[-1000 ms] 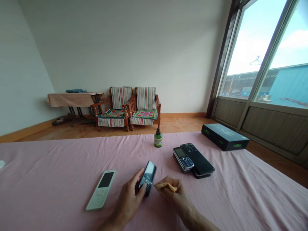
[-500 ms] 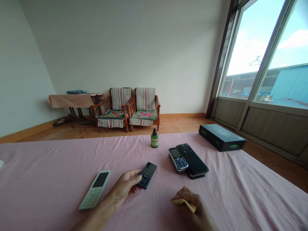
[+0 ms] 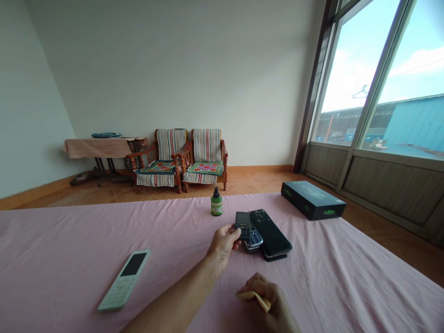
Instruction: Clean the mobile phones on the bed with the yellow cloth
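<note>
My left hand (image 3: 224,243) is closed on a small dark keypad phone (image 3: 243,224), thumb on its keys. That phone is over a silver-edged keypad phone (image 3: 255,238), partly hiding it; whether the two touch I cannot tell. Right beside them a large black phone (image 3: 271,231) lies on top of another dark flat thing. My right hand (image 3: 265,296), nearer me, is closed on a folded yellow cloth (image 3: 255,298). Off to the left, a white keypad phone (image 3: 125,280) lies face up on the pink sheet (image 3: 62,259).
A green spray bottle (image 3: 217,203) stands near the sheet's far edge. Right of it sits a black box (image 3: 312,200) with green lettering. Beyond are two wooden chairs (image 3: 206,155), a cloth-covered table (image 3: 97,149) and a large window (image 3: 360,78) on the right.
My left hand has carried the dark keypad phone right and away from me, over the silver-edged phone. My right hand keeps the cloth. The whole view has shifted slightly.
</note>
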A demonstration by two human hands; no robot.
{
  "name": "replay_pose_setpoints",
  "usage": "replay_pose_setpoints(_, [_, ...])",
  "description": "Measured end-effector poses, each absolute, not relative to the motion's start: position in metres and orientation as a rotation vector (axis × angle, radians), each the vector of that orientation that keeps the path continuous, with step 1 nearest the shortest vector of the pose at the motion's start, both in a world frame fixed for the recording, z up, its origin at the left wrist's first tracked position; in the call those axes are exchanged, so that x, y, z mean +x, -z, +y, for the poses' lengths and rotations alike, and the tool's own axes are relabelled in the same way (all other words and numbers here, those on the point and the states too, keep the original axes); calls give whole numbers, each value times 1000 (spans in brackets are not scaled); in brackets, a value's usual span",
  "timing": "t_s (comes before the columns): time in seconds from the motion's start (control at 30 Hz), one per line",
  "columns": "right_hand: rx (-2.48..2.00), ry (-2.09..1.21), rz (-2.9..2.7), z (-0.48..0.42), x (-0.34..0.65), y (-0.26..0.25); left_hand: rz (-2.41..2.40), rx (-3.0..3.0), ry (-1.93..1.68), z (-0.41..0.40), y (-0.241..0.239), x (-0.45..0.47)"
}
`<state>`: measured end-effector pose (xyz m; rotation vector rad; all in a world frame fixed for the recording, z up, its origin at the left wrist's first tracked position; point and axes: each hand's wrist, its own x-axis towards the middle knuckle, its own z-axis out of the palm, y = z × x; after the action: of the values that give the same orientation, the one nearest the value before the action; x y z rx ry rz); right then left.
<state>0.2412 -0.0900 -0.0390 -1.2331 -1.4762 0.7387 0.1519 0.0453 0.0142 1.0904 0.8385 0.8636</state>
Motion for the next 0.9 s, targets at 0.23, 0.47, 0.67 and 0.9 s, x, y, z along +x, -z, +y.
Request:
replay_pose_setpoints(0.23, [-1214, -752, -1501, -88, 241, 44, 797, 1270, -878, 37, -14, 158])
replay_pose_setpoints(0.47, [-1247, -776, -1532, -90, 242, 40, 802, 1432, -900, 33, -10, 160])
replay_pose_setpoints(0.67, [-1243, -776, -1549, -89, 244, 43, 880, 1415, -947, 34, 2, 165])
replay_pose_setpoints(0.9, [-1269, -794, -1560, -87, 244, 46, 878, 1411, -936, 23, 6, 157])
